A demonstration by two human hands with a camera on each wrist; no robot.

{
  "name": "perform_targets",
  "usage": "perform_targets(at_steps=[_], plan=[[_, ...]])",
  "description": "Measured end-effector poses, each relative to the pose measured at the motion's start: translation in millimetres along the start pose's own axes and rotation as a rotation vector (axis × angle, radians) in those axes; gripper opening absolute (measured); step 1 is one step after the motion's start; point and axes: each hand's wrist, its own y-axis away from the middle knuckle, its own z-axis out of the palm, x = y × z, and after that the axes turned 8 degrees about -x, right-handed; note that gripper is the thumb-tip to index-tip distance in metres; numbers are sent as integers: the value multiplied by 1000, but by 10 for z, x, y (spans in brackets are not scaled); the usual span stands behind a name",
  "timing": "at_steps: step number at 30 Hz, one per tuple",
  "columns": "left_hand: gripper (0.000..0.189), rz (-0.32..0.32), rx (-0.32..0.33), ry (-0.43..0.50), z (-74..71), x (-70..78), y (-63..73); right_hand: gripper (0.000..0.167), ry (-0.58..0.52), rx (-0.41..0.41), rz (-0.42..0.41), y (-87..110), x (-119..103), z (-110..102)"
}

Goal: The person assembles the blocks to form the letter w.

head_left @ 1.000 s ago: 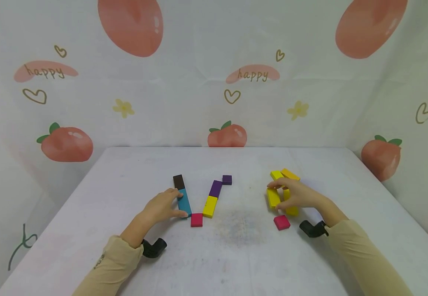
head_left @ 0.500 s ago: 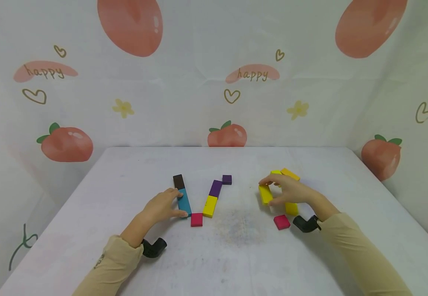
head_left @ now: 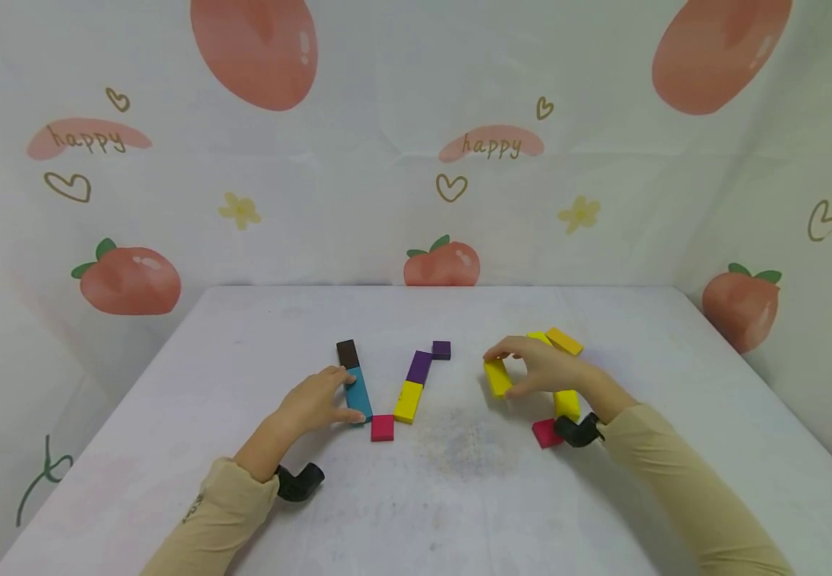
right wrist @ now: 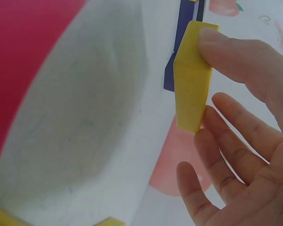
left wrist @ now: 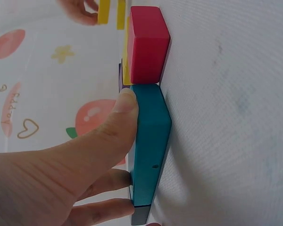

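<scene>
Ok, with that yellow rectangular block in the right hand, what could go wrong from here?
The right hand pinches the yellow rectangular block near its ends with thumb and fingertips, so it might slip or twist.

Moved leftward, it could bump the small purple square block.

The left hand touches the blue rectangular block; a nudge might shift the red square block next to it.
</scene>
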Motion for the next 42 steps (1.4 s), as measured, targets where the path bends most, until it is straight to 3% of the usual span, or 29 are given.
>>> perform_targets(at_steps=[15,42], plan=[[67,0,-8,0,2,5,-13,50,21,-26,-56,-232,-37,40],[66,-1,-9,-3,2,12,5,52,10,-92,24,-461,-73,59]])
